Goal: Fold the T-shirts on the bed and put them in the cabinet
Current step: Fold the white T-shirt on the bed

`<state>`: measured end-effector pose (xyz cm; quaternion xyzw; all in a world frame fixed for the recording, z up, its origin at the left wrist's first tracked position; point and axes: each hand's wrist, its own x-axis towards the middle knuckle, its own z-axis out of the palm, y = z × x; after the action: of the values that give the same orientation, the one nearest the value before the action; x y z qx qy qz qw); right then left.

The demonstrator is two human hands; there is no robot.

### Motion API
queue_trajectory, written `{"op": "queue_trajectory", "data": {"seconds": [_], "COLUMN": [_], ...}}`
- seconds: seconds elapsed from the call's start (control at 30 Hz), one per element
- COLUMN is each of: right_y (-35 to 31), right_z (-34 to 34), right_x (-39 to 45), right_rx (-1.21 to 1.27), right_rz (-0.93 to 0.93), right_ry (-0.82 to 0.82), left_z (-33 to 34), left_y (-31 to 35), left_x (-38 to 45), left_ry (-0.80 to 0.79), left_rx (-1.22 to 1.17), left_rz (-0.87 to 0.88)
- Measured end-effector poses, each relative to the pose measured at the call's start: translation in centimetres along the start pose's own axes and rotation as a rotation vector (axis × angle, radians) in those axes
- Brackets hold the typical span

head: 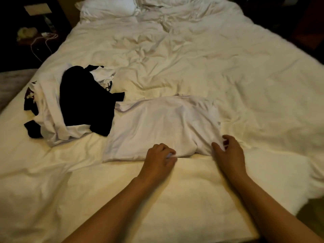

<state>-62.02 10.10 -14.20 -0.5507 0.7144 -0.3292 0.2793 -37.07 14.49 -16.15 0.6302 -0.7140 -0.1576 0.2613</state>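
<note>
1. White cotton T-shirt (163,123) lies spread flat on the near half of the bed, hem edge toward the camera, body wrinkled toward its right side.
2. Left hand (160,157) sits at the near hem, roughly mid-width; fingers curled, pinching the white fabric at the edge.
3. Right hand (228,151) is at the near right corner of the same shirt; thumb and fingers curled round a bunched fold of cloth (fingertips partly buried in fabric, exact grip slightly blurred).
4. Both bare forearms reach in from the bottom of the view and lie low over the mattress.
5. Crumpled pile of black and white T-shirts (73,106) sits just left of the spread shirt, touching or overlapping its left sleeve area. A black shirt is on top, white ones under it, and a dark printed piece shows at the pile's far left edge.
6. Rumpled cream-white duvet (192,58) covers the far part of the bed; smoother cream sheet in the near part.
7. White pillow (108,7) is at the head, top left.
8. Dark bedside stand (35,32) left of the bed holds a white cable and some small items, too dim to identify.
</note>
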Motion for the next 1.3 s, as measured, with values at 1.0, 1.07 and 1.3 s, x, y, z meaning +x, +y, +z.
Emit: {"op": "queue_trajectory", "data": {"seconds": [1.0,1.07,1.3], "right_y": [1.6,1.8,2.0], "right_z": [-2.7,-2.6,-2.2], "right_x": [2.2,2.2,1.8], "right_rx": [0.298,0.393,0.367], "right_rz": [0.197,0.212,0.201], "right_ry": [-0.146,-0.093,-0.038], "left_z": [6.6,6.6,8.7], "left_y": [7.7,7.8,7.3], "left_x": [32.7,33.2,32.9], "left_ry": [-0.3,-0.167,0.047], "left_rx": [0.086,-0.096,-0.215], "left_rz": [-0.02,-0.058,-0.136]}}
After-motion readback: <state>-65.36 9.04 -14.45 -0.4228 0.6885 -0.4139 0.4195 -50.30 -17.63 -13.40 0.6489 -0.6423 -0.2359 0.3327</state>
